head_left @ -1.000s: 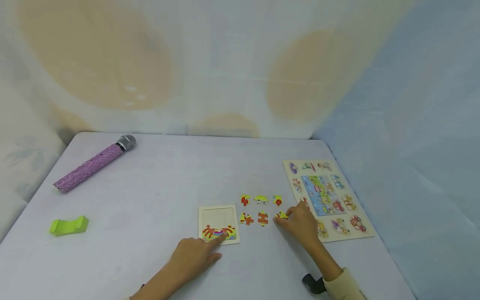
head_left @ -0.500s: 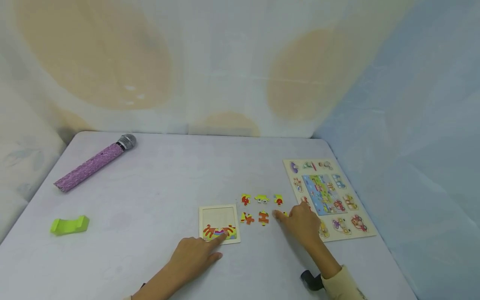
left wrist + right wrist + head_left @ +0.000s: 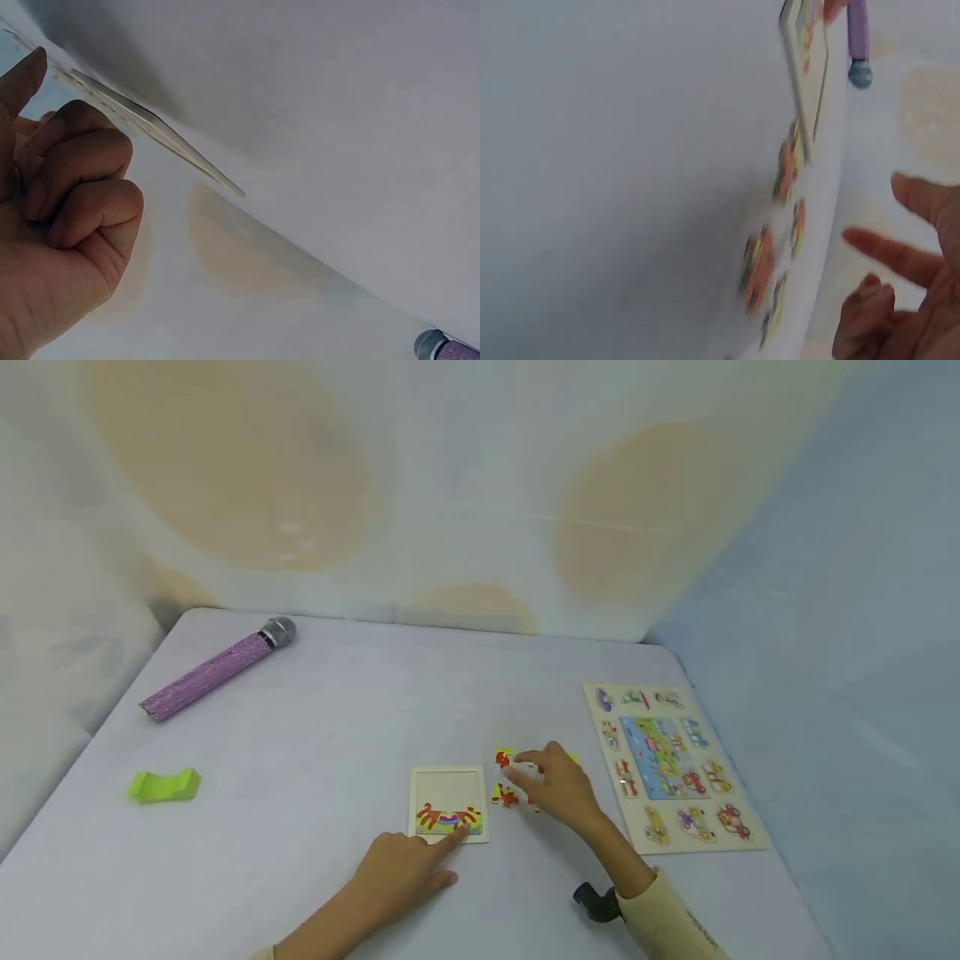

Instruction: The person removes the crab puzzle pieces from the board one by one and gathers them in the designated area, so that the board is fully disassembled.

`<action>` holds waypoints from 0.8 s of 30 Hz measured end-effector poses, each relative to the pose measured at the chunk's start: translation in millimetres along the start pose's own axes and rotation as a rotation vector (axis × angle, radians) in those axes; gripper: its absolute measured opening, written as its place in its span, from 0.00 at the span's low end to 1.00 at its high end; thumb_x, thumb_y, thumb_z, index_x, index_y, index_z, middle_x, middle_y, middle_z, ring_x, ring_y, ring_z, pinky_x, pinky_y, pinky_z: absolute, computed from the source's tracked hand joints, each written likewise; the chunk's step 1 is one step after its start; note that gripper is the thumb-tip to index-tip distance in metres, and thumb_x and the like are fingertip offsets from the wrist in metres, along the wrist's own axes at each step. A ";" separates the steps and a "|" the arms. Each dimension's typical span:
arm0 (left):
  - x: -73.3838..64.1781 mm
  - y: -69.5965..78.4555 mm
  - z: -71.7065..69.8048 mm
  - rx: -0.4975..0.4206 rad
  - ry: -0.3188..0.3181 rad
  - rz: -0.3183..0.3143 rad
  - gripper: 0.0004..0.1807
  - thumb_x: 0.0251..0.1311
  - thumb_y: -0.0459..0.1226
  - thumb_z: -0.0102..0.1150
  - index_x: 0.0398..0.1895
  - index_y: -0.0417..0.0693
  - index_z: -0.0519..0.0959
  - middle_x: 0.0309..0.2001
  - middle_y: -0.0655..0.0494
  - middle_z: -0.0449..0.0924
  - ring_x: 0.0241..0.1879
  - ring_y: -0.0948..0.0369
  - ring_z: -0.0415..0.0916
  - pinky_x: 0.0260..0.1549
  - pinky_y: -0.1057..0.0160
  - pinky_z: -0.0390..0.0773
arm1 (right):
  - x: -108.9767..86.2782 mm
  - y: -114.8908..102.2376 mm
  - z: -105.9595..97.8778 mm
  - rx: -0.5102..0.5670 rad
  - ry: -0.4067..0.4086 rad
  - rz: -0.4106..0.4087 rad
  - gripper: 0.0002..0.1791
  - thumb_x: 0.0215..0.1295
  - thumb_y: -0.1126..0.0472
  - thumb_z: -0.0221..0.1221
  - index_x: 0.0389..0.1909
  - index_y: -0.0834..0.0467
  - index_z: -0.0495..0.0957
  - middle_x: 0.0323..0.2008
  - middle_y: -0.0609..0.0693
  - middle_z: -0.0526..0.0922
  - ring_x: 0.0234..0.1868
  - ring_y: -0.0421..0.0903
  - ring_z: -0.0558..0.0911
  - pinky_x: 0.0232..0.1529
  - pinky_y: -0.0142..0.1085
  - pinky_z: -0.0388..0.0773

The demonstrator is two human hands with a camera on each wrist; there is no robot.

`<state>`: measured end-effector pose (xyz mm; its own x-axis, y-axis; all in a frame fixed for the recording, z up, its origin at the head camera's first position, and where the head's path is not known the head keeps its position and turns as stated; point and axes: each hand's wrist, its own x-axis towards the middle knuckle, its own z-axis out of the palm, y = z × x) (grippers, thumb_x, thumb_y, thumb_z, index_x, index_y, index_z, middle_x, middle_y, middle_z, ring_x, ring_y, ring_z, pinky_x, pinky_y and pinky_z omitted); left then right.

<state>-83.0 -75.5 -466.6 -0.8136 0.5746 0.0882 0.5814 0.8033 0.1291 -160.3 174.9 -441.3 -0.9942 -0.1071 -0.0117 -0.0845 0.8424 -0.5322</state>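
My left hand (image 3: 401, 877) rests its straight index fingertip on the lower right part of a small square wooden puzzle tray (image 3: 448, 783); its other fingers are curled, as the left wrist view shows. Along the tray's bottom lie fitted pieces showing red, orange and rainbow colours. Over the loose jigsaw pieces just right of the tray hovers my right hand (image 3: 557, 789), thumb and index finger spread apart with nothing between them. A red and yellow piece (image 3: 505, 795) shows left of this hand. Other loose pieces are partly hidden beneath it; the right wrist view has several, including an orange piece (image 3: 759, 268).
A larger wooden picture board (image 3: 637, 822) lies at the right. A purple glittery microphone (image 3: 213, 675) is at the back left, with a bright green curved block (image 3: 165, 786) in front of it. Near the right sleeve sits a black object (image 3: 596, 902).
My right hand has left the lower right loose piece and moved left, above the pieces near the tray. My left hand keeps its fingertip on the tray. The head view has shifted slightly.
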 end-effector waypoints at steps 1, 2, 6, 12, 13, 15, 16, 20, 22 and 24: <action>-2.1 1.8 0.8 0.011 -0.003 -0.002 0.30 0.56 0.58 0.64 0.63 0.68 0.76 0.10 0.61 0.60 0.12 0.63 0.55 0.16 0.63 0.57 | 3.1 -7.0 5.7 0.019 -0.042 -0.047 0.21 0.61 0.46 0.67 0.50 0.53 0.85 0.32 0.50 0.72 0.27 0.42 0.69 0.25 0.33 0.65; -4.3 3.5 1.5 0.024 -0.006 -0.004 0.31 0.56 0.59 0.63 0.64 0.67 0.75 0.11 0.61 0.61 0.12 0.62 0.56 0.16 0.62 0.58 | 5.6 -14.1 10.8 0.030 -0.087 -0.093 0.20 0.61 0.46 0.67 0.50 0.52 0.86 0.32 0.50 0.72 0.28 0.42 0.69 0.26 0.33 0.65; -12.1 9.2 3.1 0.061 -0.037 -0.022 0.34 0.58 0.62 0.59 0.67 0.62 0.73 0.11 0.61 0.60 0.12 0.63 0.56 0.16 0.63 0.57 | 14.2 -39.4 28.4 0.064 -0.260 -0.254 0.18 0.60 0.48 0.68 0.49 0.50 0.86 0.33 0.51 0.72 0.29 0.41 0.67 0.28 0.30 0.64; -12.8 14.6 1.7 0.097 -0.045 -0.049 0.38 0.60 0.64 0.57 0.69 0.57 0.71 0.10 0.62 0.57 0.12 0.65 0.52 0.14 0.65 0.54 | 18.2 -58.9 46.7 0.063 -0.382 -0.339 0.12 0.62 0.51 0.65 0.44 0.49 0.88 0.34 0.44 0.71 0.32 0.39 0.67 0.30 0.30 0.64; -12.3 15.1 1.4 0.104 -0.045 -0.056 0.38 0.60 0.64 0.57 0.70 0.56 0.70 0.10 0.63 0.56 0.12 0.66 0.51 0.14 0.65 0.54 | 18.3 -60.0 48.7 0.064 -0.389 -0.348 0.11 0.63 0.52 0.65 0.43 0.49 0.88 0.34 0.43 0.70 0.32 0.39 0.67 0.30 0.29 0.64; -11.9 16.0 0.4 0.108 -0.054 -0.076 0.39 0.59 0.64 0.57 0.70 0.55 0.70 0.10 0.63 0.55 0.13 0.66 0.48 0.14 0.65 0.52 | 18.2 -61.5 51.6 0.066 -0.395 -0.362 0.09 0.64 0.53 0.65 0.41 0.49 0.89 0.34 0.42 0.70 0.33 0.38 0.67 0.30 0.29 0.64; -11.9 16.2 -0.1 0.114 -0.057 -0.085 0.40 0.59 0.64 0.57 0.70 0.55 0.70 0.10 0.64 0.55 0.13 0.66 0.47 0.14 0.66 0.52 | 18.0 -62.2 52.4 0.070 -0.398 -0.368 0.09 0.64 0.53 0.65 0.41 0.49 0.89 0.34 0.42 0.69 0.33 0.38 0.67 0.30 0.29 0.64; -13.2 16.1 -1.6 0.113 -0.056 -0.096 0.39 0.59 0.63 0.58 0.70 0.54 0.71 0.09 0.64 0.55 0.13 0.66 0.47 0.14 0.66 0.52 | 17.0 -63.4 53.1 0.058 -0.399 -0.392 0.09 0.63 0.55 0.64 0.42 0.50 0.88 0.34 0.43 0.68 0.32 0.38 0.66 0.29 0.29 0.63; -13.6 15.9 -1.4 0.099 -0.051 -0.094 0.38 0.59 0.63 0.58 0.68 0.53 0.72 0.10 0.64 0.56 0.12 0.66 0.50 0.14 0.65 0.54 | 15.7 -64.0 52.2 0.041 -0.415 -0.404 0.11 0.63 0.54 0.65 0.44 0.51 0.87 0.34 0.44 0.68 0.31 0.38 0.66 0.28 0.28 0.62; -13.8 15.7 -0.8 0.080 -0.052 -0.096 0.38 0.59 0.63 0.58 0.66 0.52 0.73 0.10 0.63 0.58 0.12 0.66 0.52 0.14 0.65 0.56 | 14.3 -64.7 51.0 0.023 -0.434 -0.419 0.13 0.62 0.53 0.65 0.46 0.51 0.86 0.35 0.44 0.67 0.30 0.38 0.66 0.27 0.28 0.61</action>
<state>-62.6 -71.0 -464.9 -0.8655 0.5001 0.0277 0.5008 0.8638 0.0553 -165.7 91.9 -450.2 -0.7580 -0.6372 -0.1390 -0.4566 0.6707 -0.5846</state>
